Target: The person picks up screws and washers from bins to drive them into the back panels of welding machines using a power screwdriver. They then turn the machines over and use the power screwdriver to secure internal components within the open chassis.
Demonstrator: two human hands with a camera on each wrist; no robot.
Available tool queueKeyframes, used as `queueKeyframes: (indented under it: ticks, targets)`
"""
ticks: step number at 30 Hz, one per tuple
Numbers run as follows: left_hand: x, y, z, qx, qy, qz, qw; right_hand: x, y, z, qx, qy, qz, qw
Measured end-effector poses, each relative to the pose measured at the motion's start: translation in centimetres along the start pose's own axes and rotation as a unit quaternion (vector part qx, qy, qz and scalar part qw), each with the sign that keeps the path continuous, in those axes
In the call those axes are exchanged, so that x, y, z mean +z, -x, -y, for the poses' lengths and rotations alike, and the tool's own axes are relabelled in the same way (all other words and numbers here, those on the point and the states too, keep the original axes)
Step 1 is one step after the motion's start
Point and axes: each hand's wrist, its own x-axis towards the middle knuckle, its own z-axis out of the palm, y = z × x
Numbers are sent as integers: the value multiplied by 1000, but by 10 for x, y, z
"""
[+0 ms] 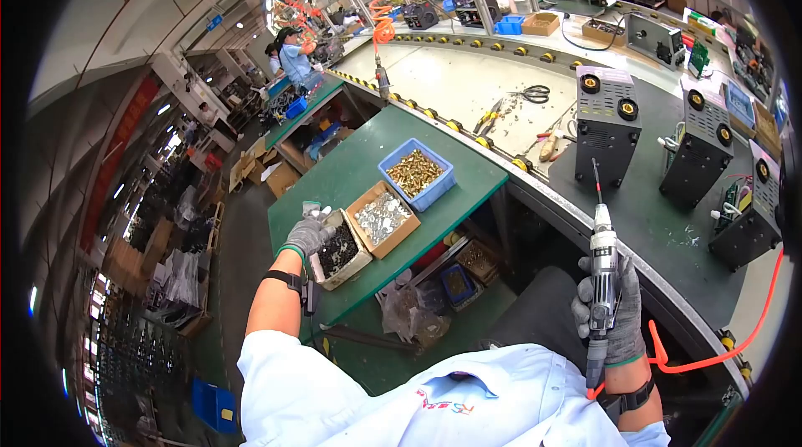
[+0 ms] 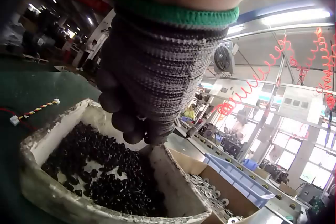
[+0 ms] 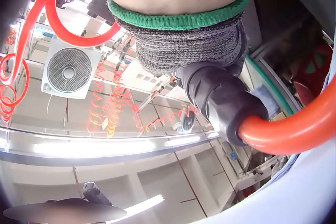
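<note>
My gloved left hand (image 1: 308,235) is over the edge of a worn white box (image 2: 178,184) of small black screws (image 2: 100,174) on the green side table. In the left wrist view, its dark fingertips (image 2: 134,134) bend down near the box's far rim; whether they pinch anything I cannot tell. My gloved right hand (image 1: 626,317) grips an air screwdriver (image 1: 603,259), its long bit pointing up and away from me. An orange air hose (image 3: 294,129) leaves the tool's rear end.
Beside the screws stand a cardboard box (image 1: 399,240) of silver washers and a blue bin (image 1: 436,193) of brass fittings. Black metal units (image 1: 606,142) stand on the conveyor line at right. Scissors (image 1: 535,94) and other tools lie on the pale worktop. Other people work farther back.
</note>
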Motion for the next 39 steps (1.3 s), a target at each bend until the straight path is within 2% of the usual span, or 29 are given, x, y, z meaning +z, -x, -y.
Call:
queueKeyframes:
  ticks: [3,5,6,8,9,10,11,13,15,17,19,20,23,24,25,27,35,39]
  targets:
    - [-2,4,2,15,26,-14,999,-6,3,4,-2,8,-7,1000]
    - [-12,7,-4,-47,29,95,994,-7,4,6,-4,16,-17,1000]
    - [-16,10,-5,-46,28,97,994,-6,6,7,1,13,-25,1000]
    - [-27,5,-12,-18,-24,10,999,-8,11,9,3,39,-57,998]
    - [-34,3,-27,28,64,-87,994,-12,14,12,-5,70,-83,994]
    - [-61,12,-66,25,186,-84,979,-10,14,13,9,68,-87,994]
    - [-78,9,-101,49,238,-111,964,-8,18,17,9,115,-108,988]
    - [-116,11,-178,76,362,-65,927,-6,21,19,-9,181,-97,979]
    - [-139,17,-259,169,473,-29,864,8,25,23,-13,255,-112,960]
    - [-157,34,-340,219,551,-1,805,17,26,26,-16,293,-110,950]
    - [-142,16,-397,280,615,75,733,28,29,27,-31,331,-95,938]
    - [-136,6,-421,297,642,152,691,31,31,27,-42,331,-102,937]
    - [-115,-13,-478,310,697,352,543,38,39,26,-50,328,-102,938]
    - [-111,-15,-491,299,702,384,520,41,42,26,-43,336,-108,934]
    - [-110,-15,-499,305,696,394,517,43,44,27,-34,346,-114,931]
    - [-109,-16,-511,310,702,440,466,41,46,27,-37,343,-124,930]
    - [-111,-21,-505,309,697,433,481,46,30,27,-13,334,-116,935]
    - [-113,-20,-498,309,690,415,506,44,27,23,-17,322,-111,940]
